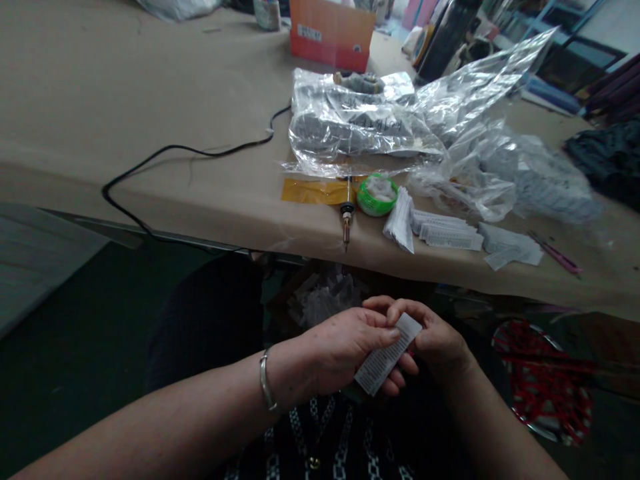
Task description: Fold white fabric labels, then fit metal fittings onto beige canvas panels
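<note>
Over my lap, my left hand [345, 347] grips a small white printed label [383, 360] with the thumb on its face and the fingers behind. My right hand [440, 337] is closed at the label's upper end, its fingers curled against the edge and partly hidden. On the table edge ahead, a slim tool with a metal tip [346, 227], like a soldering iron, points towards me. Beside it stands a round green tin [377, 195] with white fluffy stuff in it. Stacks of folded labels [445, 230] lie to its right, and more labels [510, 245] lie beyond.
Clear plastic bags [370, 130] with wrapped contents cover the table's middle. An orange-red box [330, 33] and a dark bottle [447, 40] stand behind. A black cable [175, 148] runs left. Pink tweezers [557, 257] lie right; below are scraps [327, 297] and a red-laced stool [545, 387].
</note>
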A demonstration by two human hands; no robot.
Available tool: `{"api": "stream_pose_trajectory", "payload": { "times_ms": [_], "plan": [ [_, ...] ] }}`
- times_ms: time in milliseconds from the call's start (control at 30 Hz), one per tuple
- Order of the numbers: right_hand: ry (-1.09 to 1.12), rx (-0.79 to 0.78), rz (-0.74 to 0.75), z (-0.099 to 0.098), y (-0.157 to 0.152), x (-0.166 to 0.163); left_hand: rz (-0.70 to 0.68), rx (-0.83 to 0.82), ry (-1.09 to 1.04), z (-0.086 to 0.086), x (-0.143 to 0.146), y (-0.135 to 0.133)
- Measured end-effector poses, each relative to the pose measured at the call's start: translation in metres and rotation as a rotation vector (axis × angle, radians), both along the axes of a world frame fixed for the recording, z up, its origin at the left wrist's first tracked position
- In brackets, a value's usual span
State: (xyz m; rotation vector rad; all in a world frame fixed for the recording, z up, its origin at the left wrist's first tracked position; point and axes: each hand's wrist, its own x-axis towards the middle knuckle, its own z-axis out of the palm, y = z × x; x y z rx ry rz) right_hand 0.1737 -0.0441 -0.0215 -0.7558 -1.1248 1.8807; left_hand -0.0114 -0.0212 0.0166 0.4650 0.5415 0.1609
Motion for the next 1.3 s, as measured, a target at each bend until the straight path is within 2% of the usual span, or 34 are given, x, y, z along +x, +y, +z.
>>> {"api": "stream_pose_trajectory", "payload": {
  "times_ms": [133, 333, 500, 600, 700, 767, 867, 1000, 1067, 1200, 1300],
  "plan": [
    [0.001, -0.045, 0.001, 0.004, 0.0, -0.002, 0.002, 0.005, 0.02, 0.0, 0.002, -0.001],
    [-0.033, -0.009, 0.05, 0.003, 0.004, 0.003, -0.015, 0.0, 0.005, 0.0, 0.002, -0.002],
    [-0.238, 0.037, -0.031, 0.009, 0.001, 0.007, 0.006, 0.024, 0.01, -0.002, 0.0, -0.002],
    [-0.408, 0.155, -0.22, 0.019, -0.006, 0.004, 0.044, 0.044, 0.025, -0.001, -0.001, 0.0],
    [-0.735, 0.382, -0.391, 0.03, -0.015, -0.003, 0.108, 0.062, 0.035, -0.001, -0.002, 0.0],
    [-0.959, 0.519, -0.429, 0.035, -0.018, -0.009, 0.137, 0.068, 0.025, -0.001, -0.002, 0.0],
    [-1.085, 0.609, -0.413, 0.038, -0.017, -0.018, 0.143, 0.077, 0.017, -0.002, 0.0, -0.002],
    [-1.055, 0.618, -0.341, 0.04, -0.012, -0.025, 0.107, 0.115, 0.066, -0.003, -0.001, -0.004],
    [-1.003, 0.556, -0.32, 0.039, -0.011, -0.024, 0.078, 0.121, 0.071, -0.004, -0.003, -0.003],
    [-0.712, 0.297, -0.298, 0.032, -0.009, -0.012, 0.088, 0.071, -0.008, -0.005, -0.007, 0.0],
    [-0.456, 0.089, -0.117, 0.023, -0.005, -0.005, 0.099, 0.028, -0.058, -0.004, -0.007, 0.001]
  ]
}}
